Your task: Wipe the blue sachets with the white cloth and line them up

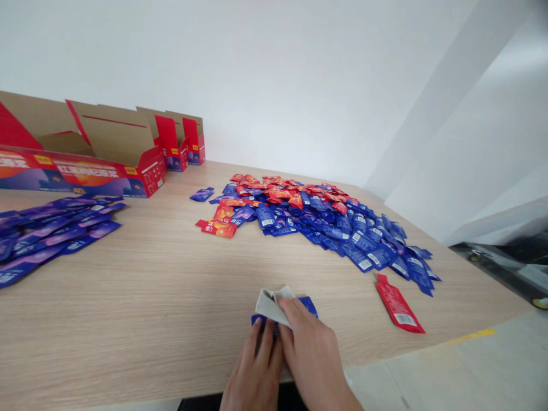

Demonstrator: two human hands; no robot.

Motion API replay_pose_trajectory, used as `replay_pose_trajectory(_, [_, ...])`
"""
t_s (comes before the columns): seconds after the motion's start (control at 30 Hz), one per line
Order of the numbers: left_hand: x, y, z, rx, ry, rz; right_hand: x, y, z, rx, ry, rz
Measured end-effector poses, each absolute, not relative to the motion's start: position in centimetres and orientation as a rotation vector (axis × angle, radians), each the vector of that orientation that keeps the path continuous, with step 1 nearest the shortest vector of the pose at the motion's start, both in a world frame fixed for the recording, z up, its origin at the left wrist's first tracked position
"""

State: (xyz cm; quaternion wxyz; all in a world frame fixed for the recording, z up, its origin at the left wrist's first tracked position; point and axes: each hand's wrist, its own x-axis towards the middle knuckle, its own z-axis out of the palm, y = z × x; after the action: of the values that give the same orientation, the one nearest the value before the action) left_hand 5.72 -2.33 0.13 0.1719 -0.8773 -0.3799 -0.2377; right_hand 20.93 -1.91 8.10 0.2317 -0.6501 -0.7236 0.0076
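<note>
Near the front edge of the table, a blue pouch [309,305] lies mostly covered by my hands. My left hand [259,365] has its fingertips pressed on the pouch's near left part, holding it against the table. A folded white cloth [270,305] is pinched in my right hand [314,351], whose fingers are closed over it on top of the pouch. The cloth and both hands hide the middle of the pouch. To the right, a single red pouch [399,305] lies apart, its barcode end toward the table's edge.
A large heap of blue and red pouches [325,220] spreads across the back right. Blue pouches [55,231] lie in overlapping rows at left. Behind them stand open red and blue cartons [92,177] by the white wall. Yellow tape [471,336] marks the table's right front edge.
</note>
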Motion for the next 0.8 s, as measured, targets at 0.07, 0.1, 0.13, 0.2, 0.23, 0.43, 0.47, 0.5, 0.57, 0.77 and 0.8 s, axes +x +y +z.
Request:
replay_pose_trajectory(0.07, [5.7, -2.4, 0.2, -2.488, -1.055, -0.626, 23.0, -1.5, 7.9, -1.910, -1.970, -0.038])
replay_pose_trajectory(0.1, [5.8, -2.4, 0.2, -2.483, -1.060, -0.622, 24.3, -1.3, 8.0, -1.981, -1.932, -0.066])
replay_pose_trajectory(0.13, [5.9, -2.5, 0.1, -2.480, -1.066, -0.632, 25.6, -1.2, 8.1, -2.054, -1.879, -0.085])
replay_pose_trajectory(0.2, [6.3, -2.6, -0.2, -2.458, -1.102, -0.692, 27.5, -1.1, 8.9, -2.180, -1.746, -0.082])
replay_pose_trajectory(0.23, [6.5, -2.6, -0.4, -2.440, -1.116, -0.727, 27.9, -1.2, 9.3, -2.199, -1.685, -0.062])
replay_pose_trajectory(0.43, [6.7, -2.5, -1.4, -2.427, -1.112, -0.681, 22.2, -2.2, 9.8, -1.729, -1.869, 0.178])
replay_pose_trajectory(0.47, [6.6, -2.5, -1.4, -2.437, -1.104, -0.654, 21.3, -2.1, 9.5, -1.710, -1.941, 0.189])
replay_pose_trajectory(0.5, [6.4, -2.4, -1.3, -2.440, -1.092, -0.640, 21.0, -1.9, 9.2, -1.737, -1.988, 0.180])
replay_pose_trajectory(0.57, [6.2, -2.4, -1.0, -2.434, -1.080, -0.637, 21.8, -1.2, 8.7, -1.877, -1.998, 0.126])
replay_pose_trajectory(0.77, [6.9, -2.7, -0.5, -2.375, -1.152, -0.713, 28.1, -0.4, 10.1, -2.351, -1.684, 0.041])
replay_pose_trajectory(0.8, [7.1, -2.8, -0.6, -2.364, -1.142, -0.713, 27.9, -0.7, 10.3, -2.320, -1.649, 0.060])
